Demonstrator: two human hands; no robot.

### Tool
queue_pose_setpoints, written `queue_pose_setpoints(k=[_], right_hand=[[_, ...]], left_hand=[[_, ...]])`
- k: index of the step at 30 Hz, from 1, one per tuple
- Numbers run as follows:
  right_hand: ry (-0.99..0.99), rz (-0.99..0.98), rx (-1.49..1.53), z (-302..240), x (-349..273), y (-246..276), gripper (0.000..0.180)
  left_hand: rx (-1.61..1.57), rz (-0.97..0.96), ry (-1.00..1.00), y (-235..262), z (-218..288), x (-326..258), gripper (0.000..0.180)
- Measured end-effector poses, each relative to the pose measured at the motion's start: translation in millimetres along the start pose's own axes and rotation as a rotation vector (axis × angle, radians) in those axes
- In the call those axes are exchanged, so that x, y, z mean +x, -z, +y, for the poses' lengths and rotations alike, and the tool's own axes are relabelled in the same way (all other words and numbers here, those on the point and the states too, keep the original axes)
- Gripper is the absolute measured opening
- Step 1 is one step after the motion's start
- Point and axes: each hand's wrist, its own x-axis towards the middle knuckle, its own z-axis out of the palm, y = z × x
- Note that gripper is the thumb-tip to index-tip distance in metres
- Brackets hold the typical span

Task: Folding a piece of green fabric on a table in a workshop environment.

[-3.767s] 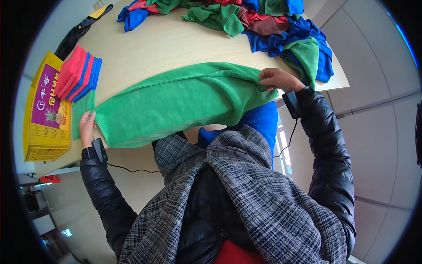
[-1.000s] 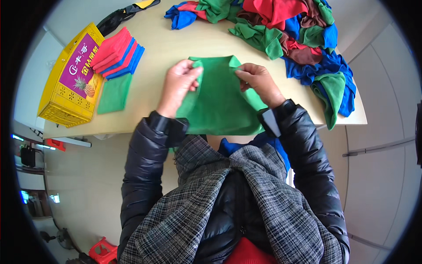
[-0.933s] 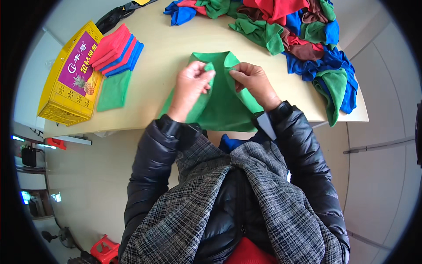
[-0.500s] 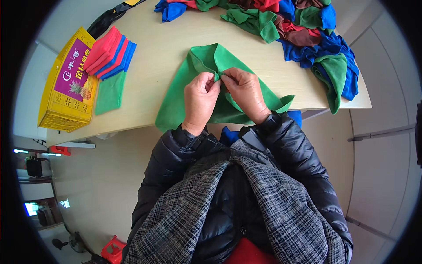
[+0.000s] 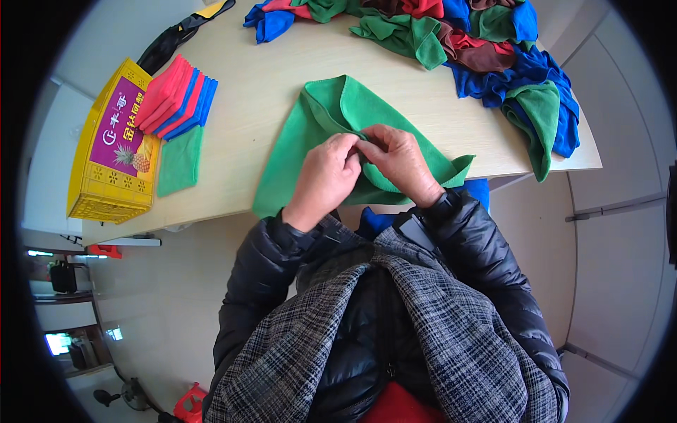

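Observation:
A green cloth (image 5: 285, 155) lies at the front edge of the table, with one edge folded over and part of it hanging toward me. Both my hands meet over its middle, fingertips together. My left hand (image 5: 328, 173) is closed in a pinch on the cloth's edge. Thumb and fingers of my right hand (image 5: 398, 158) are pressed on the same edge, right against the left fingertips. What lies exactly between the fingertips is hidden.
On the left of the pale table (image 5: 243, 106) stands a yellow box (image 5: 106, 151), beside a stack of folded red and blue cloths (image 5: 176, 99) and a folded green cloth (image 5: 180, 158). Crumpled cloths (image 5: 486, 56) in several colours heap along the far right. A black-and-yellow item (image 5: 173, 39) lies far left.
My hands have moved slightly down toward me, and the left one has turned so its fingers reach under the right fingertips. The whole view has shifted slightly.

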Motion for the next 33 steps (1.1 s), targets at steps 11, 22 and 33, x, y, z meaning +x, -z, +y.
queue_pose_setpoints(k=[11, 22, 33], right_hand=[[0.007, 0.013, -0.078, -5, -21, 2, 0.016], [0.145, -0.016, -0.161, -49, -38, 42, 0.016], [0.412, 0.276, -0.343, -158, 4, 165, 0.016]], left_hand=[[0.590, -0.283, -0.044, -41, -210, 126, 0.019], [0.392, -0.345, 0.327, -18, -210, 164, 0.019], [0.080, 0.088, 0.165, 186, -55, 225, 0.018]])
